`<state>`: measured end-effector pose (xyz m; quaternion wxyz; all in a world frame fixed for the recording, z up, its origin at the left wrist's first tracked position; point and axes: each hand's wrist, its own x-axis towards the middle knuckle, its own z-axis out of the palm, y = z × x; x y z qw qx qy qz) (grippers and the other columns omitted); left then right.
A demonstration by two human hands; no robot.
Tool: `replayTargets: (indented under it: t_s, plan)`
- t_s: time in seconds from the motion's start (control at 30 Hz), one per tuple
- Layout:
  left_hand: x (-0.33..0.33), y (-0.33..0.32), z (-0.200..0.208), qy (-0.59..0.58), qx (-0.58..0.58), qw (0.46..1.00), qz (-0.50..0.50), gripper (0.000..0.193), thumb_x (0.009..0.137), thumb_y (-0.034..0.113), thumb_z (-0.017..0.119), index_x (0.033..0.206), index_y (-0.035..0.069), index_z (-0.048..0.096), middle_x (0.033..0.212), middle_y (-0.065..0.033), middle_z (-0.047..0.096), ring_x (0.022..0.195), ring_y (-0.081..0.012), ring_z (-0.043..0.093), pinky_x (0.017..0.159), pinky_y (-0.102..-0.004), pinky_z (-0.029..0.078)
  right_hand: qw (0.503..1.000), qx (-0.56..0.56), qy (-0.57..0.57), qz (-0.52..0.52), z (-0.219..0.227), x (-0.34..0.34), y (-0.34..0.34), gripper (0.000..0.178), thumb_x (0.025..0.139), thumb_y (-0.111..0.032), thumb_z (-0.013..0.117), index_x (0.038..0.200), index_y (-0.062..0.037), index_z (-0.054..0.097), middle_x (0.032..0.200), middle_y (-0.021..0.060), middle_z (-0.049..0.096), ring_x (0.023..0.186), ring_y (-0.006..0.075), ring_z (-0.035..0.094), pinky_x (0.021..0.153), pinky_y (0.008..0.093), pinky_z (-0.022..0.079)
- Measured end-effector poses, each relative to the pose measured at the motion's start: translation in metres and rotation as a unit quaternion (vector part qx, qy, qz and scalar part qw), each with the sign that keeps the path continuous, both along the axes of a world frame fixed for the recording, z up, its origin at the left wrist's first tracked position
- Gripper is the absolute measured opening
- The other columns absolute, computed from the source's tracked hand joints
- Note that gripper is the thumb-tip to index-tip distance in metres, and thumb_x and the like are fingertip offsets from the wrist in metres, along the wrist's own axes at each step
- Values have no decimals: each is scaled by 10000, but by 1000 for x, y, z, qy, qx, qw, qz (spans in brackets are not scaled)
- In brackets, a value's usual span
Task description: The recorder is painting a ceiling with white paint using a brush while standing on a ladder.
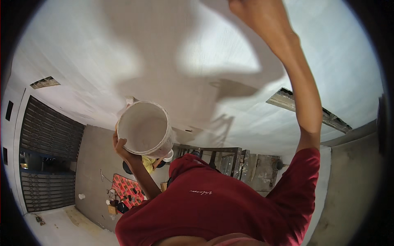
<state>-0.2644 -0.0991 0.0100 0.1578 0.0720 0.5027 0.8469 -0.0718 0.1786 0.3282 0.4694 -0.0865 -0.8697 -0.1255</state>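
My left hand (120, 144) is closed on the side of a white bucket (144, 128), its fingers against the outer wall. The bucket is tilted, so its mouth and pale, coated inside show. A small pale lump (130, 99) sits by its upper rim; I cannot make out what it is. Raised high on the right, my right hand (256, 9) is close to a broad white plastered surface (217, 45). The upper edge cuts off its fingers, so anything in them is hidden. Shadows of my arm and the bucket fall across that surface.
Below the bucket is a person in yellow (147, 165) beside a small white bucket (168, 156). A red patterned mat (125, 188) carries several items. Dark metal framing (234, 158) stands behind me. A folding gate (49, 131) is at left; a long recess (287, 98) cuts the white surface.
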Motion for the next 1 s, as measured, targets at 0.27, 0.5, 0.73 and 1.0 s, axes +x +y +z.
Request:
replayTargets:
  t_s: [0.27,0.5,0.73,1.0]
  plan:
    - [2,27,9,14,-15,999,-42,566,648,219,458,1124,-72,554,1073,-204,604,990,-333,621,834,-416,547,940,239,-128,-205,-218,17,51,322,699,-236,663,889,16,600,1214,349,543,1095,410,587,890,388,542]
    - [-6,29,-7,41,-16,997,-59,560,655,221,458,1122,-71,557,1075,-205,603,988,-326,621,830,-416,548,968,-25,-246,-53,-318,50,32,227,651,-133,710,835,-48,608,1184,243,586,1017,343,624,840,357,554]
    - [3,23,-13,51,-6,995,-81,578,650,211,454,1136,-87,550,1054,-185,595,964,-286,598,831,-358,522,961,-204,-179,49,-83,83,76,281,696,87,565,925,-45,661,854,95,667,755,183,614,720,281,490]
    - [-8,23,-31,38,31,995,-92,608,630,198,449,1131,-121,578,1248,-233,554,1100,-301,571,943,-372,479,967,201,-55,-149,-21,62,20,127,764,8,601,817,-38,707,828,144,708,680,264,659,619,394,535]
